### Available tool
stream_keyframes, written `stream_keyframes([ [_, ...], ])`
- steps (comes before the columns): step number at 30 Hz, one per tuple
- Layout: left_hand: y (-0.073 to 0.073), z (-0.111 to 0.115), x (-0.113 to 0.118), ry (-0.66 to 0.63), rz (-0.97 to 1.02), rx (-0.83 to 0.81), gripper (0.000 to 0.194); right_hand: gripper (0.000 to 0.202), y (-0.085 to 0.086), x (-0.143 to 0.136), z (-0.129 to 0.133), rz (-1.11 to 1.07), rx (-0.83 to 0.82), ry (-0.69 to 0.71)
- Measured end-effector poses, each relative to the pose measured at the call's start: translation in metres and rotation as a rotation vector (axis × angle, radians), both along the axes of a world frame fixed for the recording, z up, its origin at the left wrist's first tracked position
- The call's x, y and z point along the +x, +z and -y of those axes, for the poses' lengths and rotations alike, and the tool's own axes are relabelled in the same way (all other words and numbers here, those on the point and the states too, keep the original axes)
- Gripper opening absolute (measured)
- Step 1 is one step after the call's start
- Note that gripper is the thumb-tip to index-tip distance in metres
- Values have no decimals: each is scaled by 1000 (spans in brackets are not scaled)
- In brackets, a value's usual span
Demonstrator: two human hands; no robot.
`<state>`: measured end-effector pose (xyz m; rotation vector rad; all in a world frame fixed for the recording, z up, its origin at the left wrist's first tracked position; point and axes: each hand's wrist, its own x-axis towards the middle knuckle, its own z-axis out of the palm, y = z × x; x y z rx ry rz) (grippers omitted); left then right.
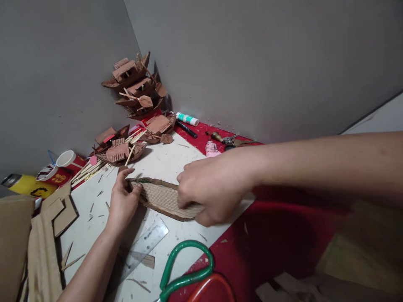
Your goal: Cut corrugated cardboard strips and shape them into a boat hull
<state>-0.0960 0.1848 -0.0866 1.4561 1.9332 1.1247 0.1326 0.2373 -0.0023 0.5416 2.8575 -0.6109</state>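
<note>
A cardboard boat hull [162, 197] with a ribbed inner face lies tilted just above the white board [189, 157]. At its left end my left hand [124, 199] pinches the rim between thumb and fingers. My right hand [217, 188] is closed around the hull's right end and covers that part. Below the hull a clear ruler [146, 241] rests on the board. Closer to me lie scissors with a green handle loop [189, 279] and a red one.
Finished cardboard boats [135, 84] are stacked in the wall corner, with thin wooden sticks [90, 172] beside them. Paper cups [71, 161] and a yellow bottle [31, 186] stand left. Cardboard pieces [47, 247] lie front left. A glue stick [187, 119] and black marker [186, 128] lie behind.
</note>
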Motion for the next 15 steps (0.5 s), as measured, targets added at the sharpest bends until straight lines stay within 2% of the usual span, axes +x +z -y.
stream_keyframes([
  [2, -1, 1, 0, -6, 37, 17, 45, 18, 2, -7, -10, -15, -13, 57],
  [5, 1, 3, 2, -13, 61, 43, 45, 35, -6, -24, -26, -243, 60, -140],
  [8, 6, 5, 8, -26, 93, 112, 47, 41, -21, -46, -37, -343, 10, -211],
  [12, 14, 9, 16, -31, 195, 237, 54, 21, -35, -68, -42, -363, -141, -161],
  [15, 18, 12, 19, 21, 231, 252, 57, 11, -41, -74, -41, -423, -181, -97],
])
